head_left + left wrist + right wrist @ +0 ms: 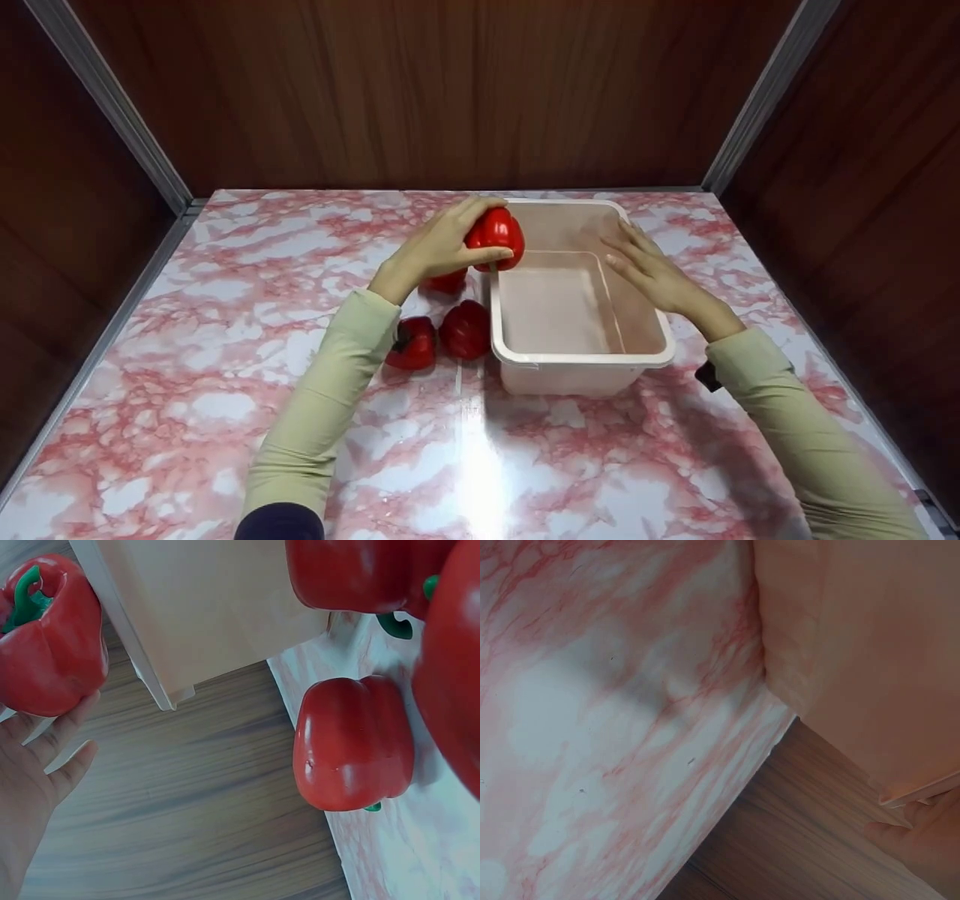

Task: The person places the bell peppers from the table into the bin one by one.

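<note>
Left hand (439, 244) raised over the pink marbled table (225, 405), fingers and thumb curled around a glossy red bell pepper (495, 234) held above the left rim of the pale pink rectangular plastic tub (585, 358); green stem end seen in the left wrist view. Right hand (654, 271) with straight fingers resting on the tub's right rim. Three more red peppers (465, 328) lying just left of the tub, toward the table's middle. No readable writing.

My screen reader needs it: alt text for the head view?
A left hand holds a red bell pepper over the rim of an empty pink plastic tub; the open right hand rests on its far side.
</note>
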`<state>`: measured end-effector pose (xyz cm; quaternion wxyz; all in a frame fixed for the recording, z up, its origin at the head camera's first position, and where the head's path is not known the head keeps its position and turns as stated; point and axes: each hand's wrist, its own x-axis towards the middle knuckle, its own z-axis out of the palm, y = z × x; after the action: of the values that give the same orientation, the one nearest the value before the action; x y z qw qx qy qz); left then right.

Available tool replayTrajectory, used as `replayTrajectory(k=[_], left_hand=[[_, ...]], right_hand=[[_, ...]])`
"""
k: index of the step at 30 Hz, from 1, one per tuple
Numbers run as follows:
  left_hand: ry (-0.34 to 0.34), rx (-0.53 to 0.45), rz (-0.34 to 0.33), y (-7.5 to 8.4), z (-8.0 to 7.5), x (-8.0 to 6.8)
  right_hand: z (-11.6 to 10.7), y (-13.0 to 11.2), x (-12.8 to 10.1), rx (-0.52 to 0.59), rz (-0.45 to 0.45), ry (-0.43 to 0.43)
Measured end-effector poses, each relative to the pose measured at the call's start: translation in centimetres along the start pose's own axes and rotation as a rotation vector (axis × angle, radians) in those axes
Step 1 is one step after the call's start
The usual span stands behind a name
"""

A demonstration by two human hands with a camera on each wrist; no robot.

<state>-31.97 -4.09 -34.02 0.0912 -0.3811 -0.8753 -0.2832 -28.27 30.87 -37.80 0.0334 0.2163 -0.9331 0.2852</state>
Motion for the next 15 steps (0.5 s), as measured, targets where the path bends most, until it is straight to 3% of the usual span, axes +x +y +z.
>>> replayTrajectory(k=[5,15], left_hand=[[-0.003,-0.014,-0.010,0.12,0.07,0.07],[0.014,-0.009,0.035,0.30,0.30,0.63]], right_hand=[[0.06,0.03,0.07,-0.005,0.002,0.001],[-0.02,-0.07,-0.10,0.000,0.006,0.004]])
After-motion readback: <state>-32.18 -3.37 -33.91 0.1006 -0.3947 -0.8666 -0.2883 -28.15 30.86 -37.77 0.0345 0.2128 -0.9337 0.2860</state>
